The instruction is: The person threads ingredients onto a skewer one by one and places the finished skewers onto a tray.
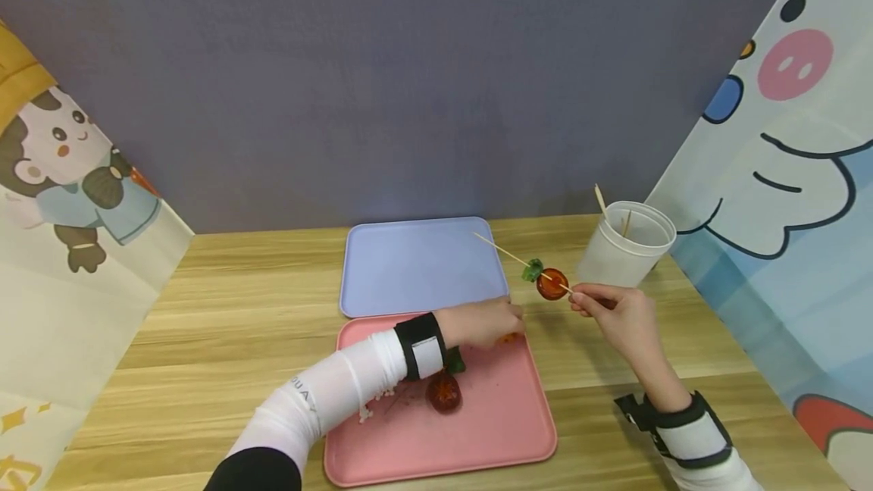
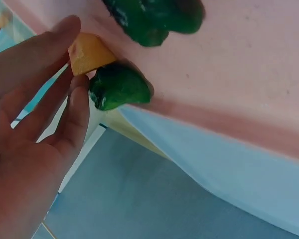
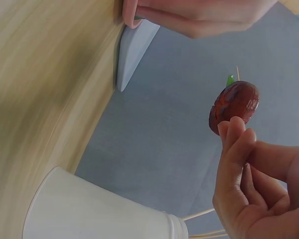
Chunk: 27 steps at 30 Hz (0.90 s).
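Note:
My right hand (image 1: pixel 627 324) pinches the lower end of a thin wooden skewer (image 1: pixel 506 251), raised to the right of the pink tray (image 1: pixel 501 430). Threaded on it are a round, glossy dark-red piece (image 3: pixel 236 105) near the fingers and a crinkled green piece (image 1: pixel 533 270) beyond that. Over the tray's far right corner, my left hand (image 1: pixel 480 323) pinches an orange chunk (image 2: pixel 91 54) between thumb and fingers. A shiny green piece (image 2: pixel 120 87) lies right beside the chunk. Another green piece (image 2: pixel 157 20) sits farther in on the tray, near a round dark-red piece (image 1: pixel 444 392).
A pale blue tray (image 1: pixel 423 267) stands directly behind the pink one. At the right, a white cup (image 1: pixel 617 256) holds several wooden sticks (image 1: pixel 602 201). Small white bits (image 1: pixel 366 414) lie on the pink tray under my left forearm. A grey panel (image 1: pixel 409 82) rises behind the table.

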Available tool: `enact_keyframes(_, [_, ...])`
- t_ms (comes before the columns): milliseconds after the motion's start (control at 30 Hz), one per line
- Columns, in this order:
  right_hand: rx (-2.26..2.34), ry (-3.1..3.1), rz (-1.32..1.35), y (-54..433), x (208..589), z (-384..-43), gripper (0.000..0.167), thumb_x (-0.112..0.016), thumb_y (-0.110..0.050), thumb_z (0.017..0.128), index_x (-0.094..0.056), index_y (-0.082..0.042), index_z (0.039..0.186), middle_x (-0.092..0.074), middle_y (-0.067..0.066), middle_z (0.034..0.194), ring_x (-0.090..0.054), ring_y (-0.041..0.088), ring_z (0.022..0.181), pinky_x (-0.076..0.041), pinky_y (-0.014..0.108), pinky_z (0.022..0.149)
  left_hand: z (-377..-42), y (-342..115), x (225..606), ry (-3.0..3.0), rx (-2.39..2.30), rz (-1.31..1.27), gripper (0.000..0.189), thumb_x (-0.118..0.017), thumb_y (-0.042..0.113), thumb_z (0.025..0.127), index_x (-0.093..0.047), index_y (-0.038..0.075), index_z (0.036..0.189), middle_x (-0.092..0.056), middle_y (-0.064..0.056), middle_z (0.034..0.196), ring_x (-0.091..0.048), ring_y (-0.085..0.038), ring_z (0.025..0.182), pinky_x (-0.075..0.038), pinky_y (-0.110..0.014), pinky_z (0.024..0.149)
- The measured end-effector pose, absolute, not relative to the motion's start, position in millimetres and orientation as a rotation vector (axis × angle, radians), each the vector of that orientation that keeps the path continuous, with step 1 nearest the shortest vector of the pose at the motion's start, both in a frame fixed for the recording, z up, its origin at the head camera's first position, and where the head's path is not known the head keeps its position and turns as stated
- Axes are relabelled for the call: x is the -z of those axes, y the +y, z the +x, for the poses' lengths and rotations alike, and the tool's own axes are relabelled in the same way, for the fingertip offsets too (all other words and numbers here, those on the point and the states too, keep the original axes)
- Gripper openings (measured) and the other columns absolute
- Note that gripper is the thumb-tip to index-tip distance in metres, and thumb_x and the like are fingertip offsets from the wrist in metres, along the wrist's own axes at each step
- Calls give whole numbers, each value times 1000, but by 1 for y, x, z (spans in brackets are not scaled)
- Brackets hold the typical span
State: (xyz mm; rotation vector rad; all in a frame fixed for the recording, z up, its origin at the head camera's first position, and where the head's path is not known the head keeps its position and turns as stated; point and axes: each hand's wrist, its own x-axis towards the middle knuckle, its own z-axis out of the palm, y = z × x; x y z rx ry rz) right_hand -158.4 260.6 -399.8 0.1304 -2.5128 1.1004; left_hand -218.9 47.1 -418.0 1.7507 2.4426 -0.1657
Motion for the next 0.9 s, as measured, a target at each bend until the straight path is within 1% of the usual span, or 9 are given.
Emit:
enact_keyframes(67, [-1089, -2512, 127, 261, 399, -158, 11, -71, -5, 83, -74, 3, 91, -72, 15, 74, -59, -13, 60, -49, 11, 52, -219, 47, 419, 2442, 184, 1750, 35, -68, 5, 84, -67, 17, 116, -62, 2, 109, -57, -8, 94, -40, -21, 90])
enact_keyframes(167, [-1079, -2510, 122, 260, 397, -158, 11, -72, -6, 82, -74, 2, 90, -72, 15, 73, -59, -13, 59, -49, 11, 52, -220, 48, 421, 2448, 198, 1758, 32, -69, 8, 84, -67, 17, 114, -63, 3, 106, -58, -7, 91, -39, -22, 90])
enact_keyframes(333, [-1053, -2510, 118, 259, 395, -157, 11, -72, -7, 82, -74, 2, 89, -72, 14, 72, -60, -12, 58, -48, 11, 50, -221, 48, 424, 2457, 253, 1799, 28, -72, 8, 81, -69, 18, 107, -62, 3, 102, -55, -8, 82, -40, -24, 84])
enact_keyframes(400, [-1052, -2510, 120, 259, 394, -156, 11, -72, -7, 82, -74, 2, 89, -72, 14, 72, -60, -11, 58, -48, 11, 50, -221, 47, 424, 2466, 243, 1796, 24, -71, 9, 82, -70, 18, 104, -62, 3, 100, -55, -8, 81, -41, -23, 83])
enact_keyframes(533, [-1052, -2512, 122, 259, 394, -156, 11, -71, -6, 83, -74, 2, 90, -72, 14, 73, -60, -11, 58, -49, 11, 51, -218, 47, 423, 2504, 204, 1755, 17, -70, 11, 84, -71, 18, 100, -63, 4, 98, -57, -8, 84, -44, -21, 84])
enact_keyframes(600, [-1054, -2513, 120, 259, 394, -156, 11, -71, -6, 83, -74, 2, 90, -72, 14, 73, -60, -11, 58, -49, 11, 52, -216, 47, 422, 2532, 210, 1738, 15, -70, 12, 84, -71, 20, 97, -64, 5, 97, -58, -8, 85, -47, -20, 81])
enact_keyframes(700, [-1068, -2514, 121, 259, 394, -156, 12, -71, -6, 83, -74, 2, 91, -72, 15, 74, -61, -11, 59, -50, 11, 52, -212, 47, 420, 2550, 230, 1717, 15, -70, 12, 83, -70, 20, 96, -64, 4, 97, -60, -10, 85, -51, -23, 75])
enact_keyframes(800, [-1076, -2519, 122, 258, 394, -156, 12, -71, -7, 84, -74, 2, 91, -72, 15, 74, -60, -11, 59, -50, 11, 53, -209, 48, 417, 2544, 219, 1698, 12, -68, 12, 84, -70, 18, 94, -64, 2, 95, -61, -11, 81, -51, -23, 70])
enact_keyframes(900, [-1076, -2518, 122, 258, 394, -156, 12, -71, -7, 84, -74, 2, 91, -72, 15, 74, -60, -11, 58, -49, 11, 52, -207, 49, 417, 2532, 181, 1688, 9, -66, 11, 86, -70, 15, 93, -64, 0, 93, -60, -11, 77, -50, -22, 67])
